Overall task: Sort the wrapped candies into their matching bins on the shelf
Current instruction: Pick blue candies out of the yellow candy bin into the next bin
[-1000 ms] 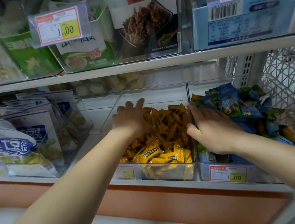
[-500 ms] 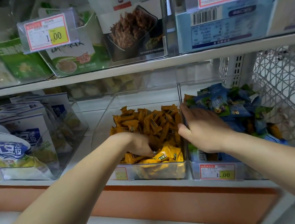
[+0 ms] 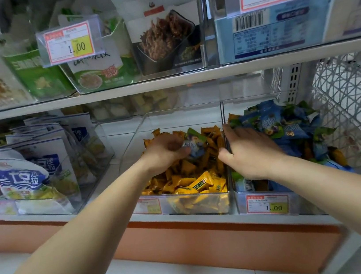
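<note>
Two clear bins stand side by side on the lower shelf. The middle bin (image 3: 198, 206) is full of yellow-orange wrapped candies (image 3: 195, 181). The right bin (image 3: 270, 203) holds blue and green wrapped candies (image 3: 289, 126). My left hand (image 3: 165, 153) hovers over the yellow pile and pinches a blue-green wrapped candy (image 3: 194, 145) between thumb and fingers. My right hand (image 3: 250, 152) lies flat on the blue pile by the wall between the bins, its fingers straight.
Blue and white snack pouches (image 3: 32, 176) fill a clear bin at the left. A white wire basket (image 3: 352, 112) stands at the far right. The upper shelf (image 3: 167, 83) carries snack packs and price tags close overhead. An orange plinth (image 3: 211, 234) runs below.
My left hand has drawn back from deep in the yellow candies and lifted, now holding a blue-green candy. My right hand has stayed on the blue pile.
</note>
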Tool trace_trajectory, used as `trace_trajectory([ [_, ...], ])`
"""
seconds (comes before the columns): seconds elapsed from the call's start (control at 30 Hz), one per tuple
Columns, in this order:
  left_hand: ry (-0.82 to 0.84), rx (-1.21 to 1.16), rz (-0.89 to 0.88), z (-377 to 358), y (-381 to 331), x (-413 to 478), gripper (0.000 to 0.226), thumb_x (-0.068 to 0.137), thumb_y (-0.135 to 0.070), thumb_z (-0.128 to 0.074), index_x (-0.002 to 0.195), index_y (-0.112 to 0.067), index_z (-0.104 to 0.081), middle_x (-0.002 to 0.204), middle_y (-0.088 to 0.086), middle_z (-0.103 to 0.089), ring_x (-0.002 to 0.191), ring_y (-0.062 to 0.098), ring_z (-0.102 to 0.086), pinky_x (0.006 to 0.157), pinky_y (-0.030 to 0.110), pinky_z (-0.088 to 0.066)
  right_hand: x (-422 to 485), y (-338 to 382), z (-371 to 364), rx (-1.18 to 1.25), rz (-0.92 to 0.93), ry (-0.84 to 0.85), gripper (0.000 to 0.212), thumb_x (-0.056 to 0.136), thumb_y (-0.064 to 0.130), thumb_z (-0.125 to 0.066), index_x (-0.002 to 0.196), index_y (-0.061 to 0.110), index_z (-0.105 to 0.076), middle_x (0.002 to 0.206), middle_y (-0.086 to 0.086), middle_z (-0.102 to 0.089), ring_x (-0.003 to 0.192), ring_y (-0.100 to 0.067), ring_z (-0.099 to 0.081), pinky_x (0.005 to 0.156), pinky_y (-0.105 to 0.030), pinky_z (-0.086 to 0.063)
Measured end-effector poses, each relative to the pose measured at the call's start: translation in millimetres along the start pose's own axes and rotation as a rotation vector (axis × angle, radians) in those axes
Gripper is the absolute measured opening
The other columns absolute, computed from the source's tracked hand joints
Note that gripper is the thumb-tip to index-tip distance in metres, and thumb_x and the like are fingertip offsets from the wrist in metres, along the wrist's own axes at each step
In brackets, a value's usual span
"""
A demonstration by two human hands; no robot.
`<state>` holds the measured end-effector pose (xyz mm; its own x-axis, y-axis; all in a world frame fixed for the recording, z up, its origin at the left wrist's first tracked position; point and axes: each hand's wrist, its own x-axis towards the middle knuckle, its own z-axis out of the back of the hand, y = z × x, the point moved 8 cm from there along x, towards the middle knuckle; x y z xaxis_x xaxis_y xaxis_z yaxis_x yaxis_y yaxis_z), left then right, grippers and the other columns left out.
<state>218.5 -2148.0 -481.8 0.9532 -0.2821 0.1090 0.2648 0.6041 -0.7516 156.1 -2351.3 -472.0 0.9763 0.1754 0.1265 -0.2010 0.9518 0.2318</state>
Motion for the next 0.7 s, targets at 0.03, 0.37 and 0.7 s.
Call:
trace_trajectory([
  [0.03,-0.037,-0.037,0.008,2,-2,-1,0.016,0.083,-0.034,-0.079,0.078,-0.047,-0.071,0.083,-0.023,-0.072,0.083,-0.003,-0.067,0.081,0.033,-0.054,-1,2,4,-0.016,0.002,-0.028,0.07,0.095,0.056,-0.034,0.152,0.017,-0.023,0.148,-0.01,-0.038,0.135,-0.031,-0.036,0.106,-0.043,-0.036],
  [0.37,-0.172,-0.025,0.035,3,-27,-22,0.021,0.09,-0.031,-0.072,0.106,-0.018,-0.069,0.103,0.001,-0.073,0.093,0.016,-0.068,0.076,0.032,-0.054,0,25,28,0.243,0.06,-0.163,0.059,0.098,0.034,-0.047,0.154,0.023,-0.03,0.149,-0.009,-0.047,0.138,-0.032,-0.036,0.108,-0.044,-0.038],
  [0.7,-0.15,0.08,-0.035,-2,-46,-33,0.03,0.092,-0.019,-0.067,0.122,-0.024,-0.067,0.116,-0.006,-0.071,0.107,0.01,-0.065,0.083,0.021,-0.049,-14,-15,73,0.639,0.026,-0.377,0.008,0.094,0.035,-0.063,0.098,0.03,-0.06,0.091,0.011,-0.066,0.085,-0.01,-0.063,0.07,-0.029,-0.049],
])
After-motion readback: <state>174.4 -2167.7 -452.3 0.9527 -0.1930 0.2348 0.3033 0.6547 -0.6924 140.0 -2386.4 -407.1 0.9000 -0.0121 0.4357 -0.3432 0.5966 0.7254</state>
